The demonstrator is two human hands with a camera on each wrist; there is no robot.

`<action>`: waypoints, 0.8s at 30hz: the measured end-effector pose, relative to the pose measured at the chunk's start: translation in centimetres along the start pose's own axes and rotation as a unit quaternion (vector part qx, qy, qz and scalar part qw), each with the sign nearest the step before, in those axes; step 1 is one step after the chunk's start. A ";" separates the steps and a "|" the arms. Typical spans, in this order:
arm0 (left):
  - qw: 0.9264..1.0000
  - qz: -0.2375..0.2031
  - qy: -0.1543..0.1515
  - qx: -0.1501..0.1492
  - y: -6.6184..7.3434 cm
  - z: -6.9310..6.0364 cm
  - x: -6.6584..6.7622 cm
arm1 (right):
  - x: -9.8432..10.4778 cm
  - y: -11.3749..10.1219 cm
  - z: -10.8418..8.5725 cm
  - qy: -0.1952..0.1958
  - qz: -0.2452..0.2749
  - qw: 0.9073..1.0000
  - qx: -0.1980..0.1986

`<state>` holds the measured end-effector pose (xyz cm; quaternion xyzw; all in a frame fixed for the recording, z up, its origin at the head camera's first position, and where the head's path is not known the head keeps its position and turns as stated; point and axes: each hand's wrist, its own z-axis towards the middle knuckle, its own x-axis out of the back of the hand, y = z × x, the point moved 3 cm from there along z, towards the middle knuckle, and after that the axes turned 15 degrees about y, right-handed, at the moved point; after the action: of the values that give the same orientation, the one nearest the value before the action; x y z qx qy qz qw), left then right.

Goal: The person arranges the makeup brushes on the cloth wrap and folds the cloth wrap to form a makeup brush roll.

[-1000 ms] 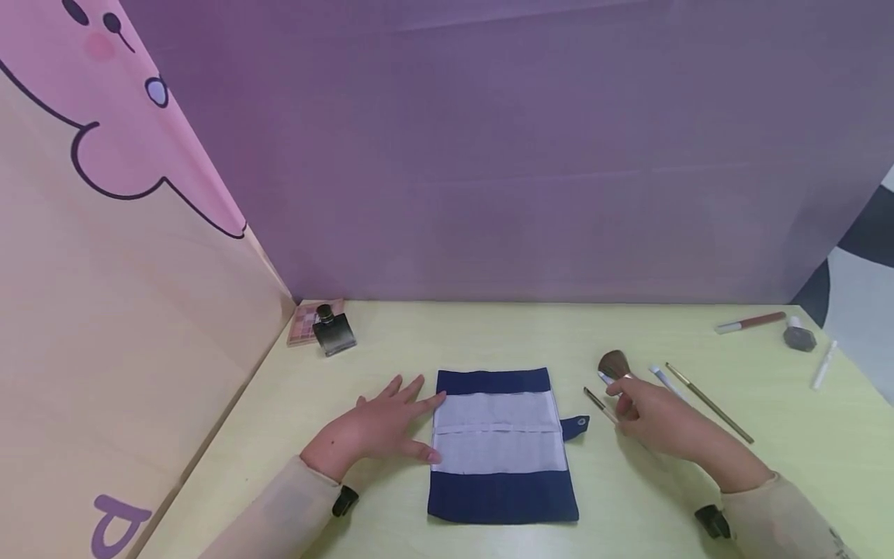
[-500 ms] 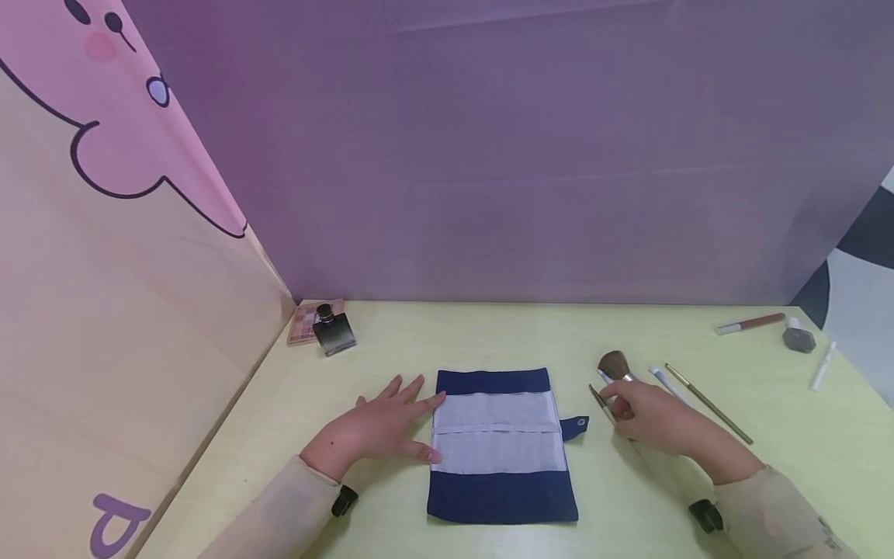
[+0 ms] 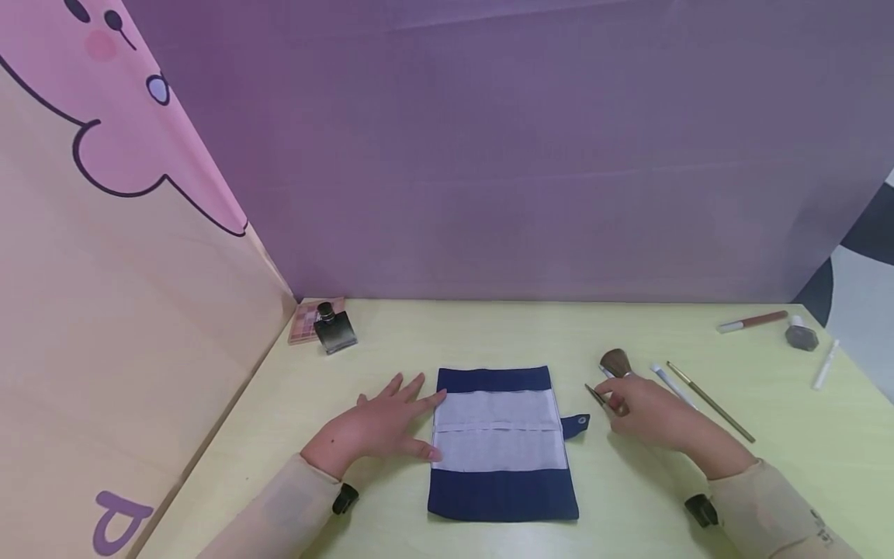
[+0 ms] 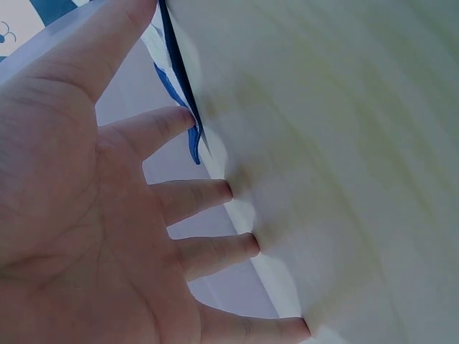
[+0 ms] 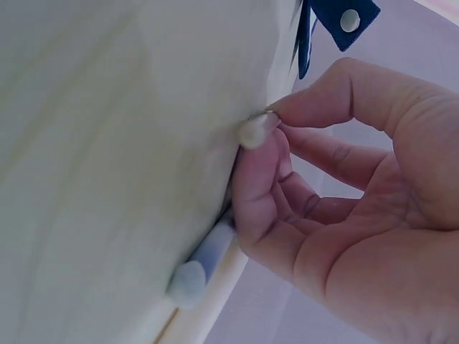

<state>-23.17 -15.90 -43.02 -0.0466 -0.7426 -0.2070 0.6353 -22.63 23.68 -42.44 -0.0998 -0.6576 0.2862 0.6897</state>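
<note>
A navy and pale-grey fabric case [image 3: 499,450] lies unfolded on the table, its snap tab [image 3: 576,425] pointing right. My left hand [image 3: 380,427], fingers spread, rests with its thumb and index fingertip on the case's left edge; in the left wrist view the hand [image 4: 107,201] is spread too. My right hand [image 3: 656,414] pinches a thin dark brush [image 3: 596,394] between thumb and fingers. The right wrist view has the hand [image 5: 344,172] curled round a thin item whose pale end [image 5: 252,134] shows. Beside this hand lie a fluffy brown brush [image 3: 615,362] and a white-and-blue brush [image 3: 672,384].
A gold-handled brush [image 3: 711,402] lies right of my right hand. Farther right are a reddish tube [image 3: 753,321], a grey faceted item [image 3: 801,335] and a white stick [image 3: 826,364]. A dark bottle [image 3: 335,331] stands by a pink palette [image 3: 303,324] at the back left.
My right hand has shifted slightly left, and the thin dark brush in its fingers has changed its tilt. My left hand and the case have stayed in place.
</note>
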 end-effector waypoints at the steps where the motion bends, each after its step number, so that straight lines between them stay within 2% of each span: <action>1: 1.000 0.000 0.000 -0.001 0.0 0.0 0.1 | 0.0 0.0 0.0 0.000 -0.001 1.000 -0.003; 7: 1.000 -0.004 0.001 -0.003 0.2 -0.3 0.4 | 0.1 0.1 -0.1 0.007 -0.001 1.000 -0.010; 12: 1.000 -0.002 -0.001 -0.004 0.1 -0.2 0.2 | 0.2 0.5 -0.2 0.004 0.019 1.000 -0.015; 18: 1.000 -0.003 0.001 -0.005 0.1 -0.1 0.3 | 0.7 0.6 -0.4 -0.007 0.072 0.997 -0.032; 24: 1.000 -0.004 -0.002 -0.005 0.2 -0.3 0.4 | 1.0 0.1 -0.3 -0.017 0.142 0.989 -0.045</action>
<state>-22.94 -15.87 -42.52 -0.0474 -0.7426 -0.2136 0.6329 -22.35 24.36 -41.67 -0.2182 -0.6606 0.3532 0.6255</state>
